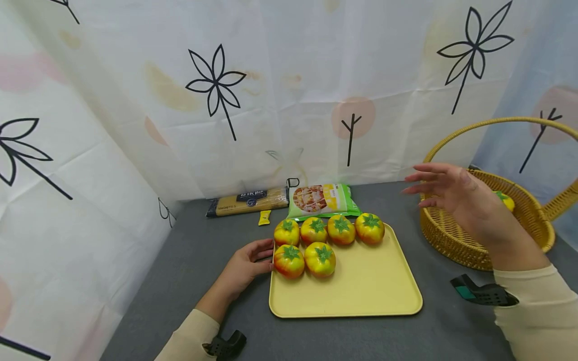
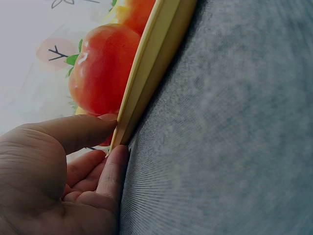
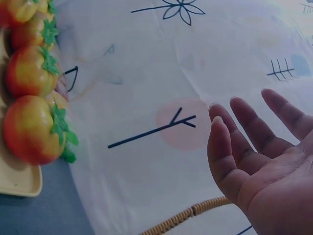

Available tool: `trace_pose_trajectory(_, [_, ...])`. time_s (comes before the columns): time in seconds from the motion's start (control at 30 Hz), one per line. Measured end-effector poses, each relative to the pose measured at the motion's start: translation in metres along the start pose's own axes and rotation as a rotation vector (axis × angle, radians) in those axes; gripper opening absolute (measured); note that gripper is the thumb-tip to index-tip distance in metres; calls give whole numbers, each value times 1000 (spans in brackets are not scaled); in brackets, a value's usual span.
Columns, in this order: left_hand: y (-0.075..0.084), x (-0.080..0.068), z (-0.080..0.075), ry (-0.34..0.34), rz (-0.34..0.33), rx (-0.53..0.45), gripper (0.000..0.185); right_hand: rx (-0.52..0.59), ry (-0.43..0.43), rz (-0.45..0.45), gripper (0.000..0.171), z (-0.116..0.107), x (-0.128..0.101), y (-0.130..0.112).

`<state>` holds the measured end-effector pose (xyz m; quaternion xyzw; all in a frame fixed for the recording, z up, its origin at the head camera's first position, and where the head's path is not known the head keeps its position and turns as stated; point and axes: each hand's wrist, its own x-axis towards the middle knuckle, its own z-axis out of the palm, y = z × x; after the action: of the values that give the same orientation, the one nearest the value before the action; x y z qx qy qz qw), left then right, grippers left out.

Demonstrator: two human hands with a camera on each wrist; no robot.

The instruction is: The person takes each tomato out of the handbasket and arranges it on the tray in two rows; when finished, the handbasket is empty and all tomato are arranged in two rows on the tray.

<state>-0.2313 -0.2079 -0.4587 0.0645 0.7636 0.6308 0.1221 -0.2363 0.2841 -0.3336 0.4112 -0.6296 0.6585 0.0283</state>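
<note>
A printed white curtain with black flower outlines hangs around a grey felt-covered desk [image 1: 189, 260]. On it sits a smooth, pale yellow tray [image 1: 361, 291] with rounded corners and a low raised rim. Six glossy toy tomatoes [image 1: 320, 258], red fading to yellow with green star-shaped tops, crowd its far left corner in two rows.

The left hand [image 1: 244, 268] rests against the tray's left edge, thumb and fingers [image 2: 113, 169] touching the rim, nothing clasped. The right hand [image 1: 451, 193] hovers in the air with a wide, empty grip, between the tray and a woven wicker basket [image 1: 456, 240] with a tall hoop handle. One more tomato [image 1: 504, 200] lies inside the basket.

I would worry about the tray sliding. It looks slick and light, and a push from the left hand could send it across the felt. The round tomatoes would probably roll over that low rim. A sweep of the right hand could also catch the basket's handle and tip it.

A spaghetti packet [image 1: 248, 201] and a green food pouch [image 1: 321, 199] lie by the curtain.
</note>
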Motion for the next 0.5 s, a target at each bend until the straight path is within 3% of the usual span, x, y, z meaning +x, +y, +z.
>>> trace_pose_trajectory(0.27, [0, 0, 0, -3, -3, 1, 69, -32, 192, 40, 53, -12, -12, -11])
trace_pose_trajectory(0.5, [0, 0, 0, 0, 0, 4, 69, -21, 258, -7, 52, -30, -19, -13])
